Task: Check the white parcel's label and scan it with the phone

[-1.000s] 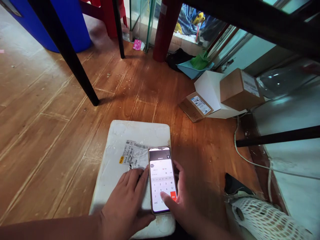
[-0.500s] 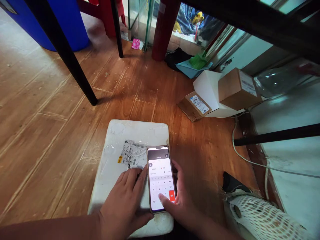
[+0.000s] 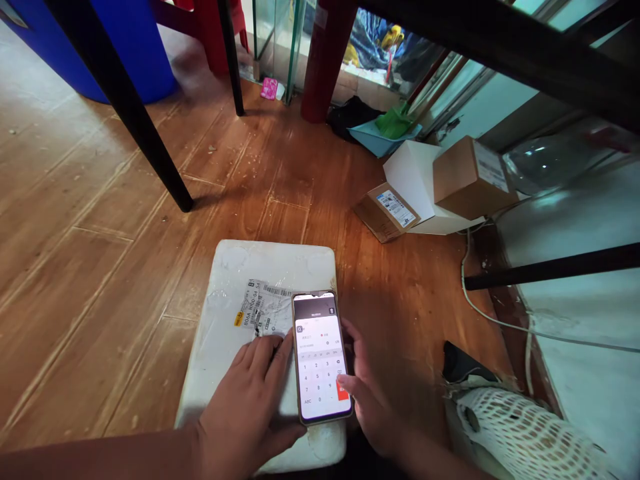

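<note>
A smartphone point(image 3: 317, 347) with a lit number keypad lies over the right part of a white foam box point(image 3: 270, 260). My right hand point(image 3: 367, 393) grips the phone's right edge, fingers curled along its side and thumb over the red key. To the left of the phone, my left hand point(image 3: 250, 393) rests on the box lid. Its fingers are stretched out and the fingertips come up against the phone's left edge. A torn shipping label point(image 3: 263, 308) is stuck to the lid beyond my left fingers.
Cardboard and white boxes point(image 3: 473, 177) stand at right, near a blue dustpan point(image 3: 375, 137). Dark table legs point(image 3: 145, 133) rise at left, before a blue bin point(image 3: 130, 53). A cable point(image 3: 470, 300) runs along the right wall; a perforated white shoe point(image 3: 520, 420) is at lower right.
My right thumb has moved up and right, from the lower keypad keys to the red key. The left hand has stayed in place on the box.
</note>
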Action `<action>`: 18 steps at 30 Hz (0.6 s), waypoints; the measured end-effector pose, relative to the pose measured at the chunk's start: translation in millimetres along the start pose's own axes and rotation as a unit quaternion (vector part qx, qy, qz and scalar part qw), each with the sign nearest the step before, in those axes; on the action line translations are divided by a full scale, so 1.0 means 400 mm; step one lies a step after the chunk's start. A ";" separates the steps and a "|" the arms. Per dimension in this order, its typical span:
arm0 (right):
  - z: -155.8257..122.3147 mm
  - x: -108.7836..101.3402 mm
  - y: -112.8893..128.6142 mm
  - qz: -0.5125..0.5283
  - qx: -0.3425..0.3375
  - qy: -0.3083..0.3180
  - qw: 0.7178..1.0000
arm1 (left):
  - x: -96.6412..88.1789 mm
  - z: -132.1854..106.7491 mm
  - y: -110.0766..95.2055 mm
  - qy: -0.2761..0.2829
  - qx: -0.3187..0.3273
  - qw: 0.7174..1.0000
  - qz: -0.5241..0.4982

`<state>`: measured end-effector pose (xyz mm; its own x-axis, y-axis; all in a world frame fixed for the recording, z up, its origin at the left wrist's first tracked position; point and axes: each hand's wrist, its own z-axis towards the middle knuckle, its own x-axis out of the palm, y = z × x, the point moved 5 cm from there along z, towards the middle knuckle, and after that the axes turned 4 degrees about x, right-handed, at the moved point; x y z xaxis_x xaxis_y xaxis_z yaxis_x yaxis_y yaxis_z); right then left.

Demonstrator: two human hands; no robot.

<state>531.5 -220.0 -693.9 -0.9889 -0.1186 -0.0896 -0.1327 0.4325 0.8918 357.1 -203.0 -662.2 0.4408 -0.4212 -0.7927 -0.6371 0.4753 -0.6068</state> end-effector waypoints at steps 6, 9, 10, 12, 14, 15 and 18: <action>0.003 -0.002 -0.011 0.005 0.008 -0.004 1.000 | 0.001 0.004 0.000 0.002 -0.006 1.000 0.003; 0.003 -0.003 -0.008 0.002 0.005 0.001 1.000 | 0.005 0.005 0.001 -0.002 -0.011 1.000 -0.001; 0.003 -0.003 -0.008 -0.001 0.006 0.001 1.000 | 0.006 0.004 0.002 -0.004 -0.012 1.000 0.000; 0.003 -0.003 -0.009 -0.002 0.010 0.000 1.000 | 0.006 0.004 0.003 0.000 -0.012 1.000 0.002; 0.004 0.000 -0.009 0.009 0.011 0.002 1.000 | 0.005 0.003 0.003 0.005 -0.012 1.000 0.001; 0.005 0.001 -0.009 0.015 0.013 0.003 1.000 | 0.003 0.002 0.003 0.004 -0.012 1.000 0.000; 0.006 0.003 -0.007 0.025 0.020 0.002 0.999 | 0.004 0.001 0.002 0.003 -0.011 1.000 0.002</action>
<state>530.4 -219.3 -697.5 -0.9941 -0.0992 -0.0431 -0.0852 0.4727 0.8771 357.3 -202.9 -664.0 0.4354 -0.4238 -0.7942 -0.6526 0.4592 -0.6027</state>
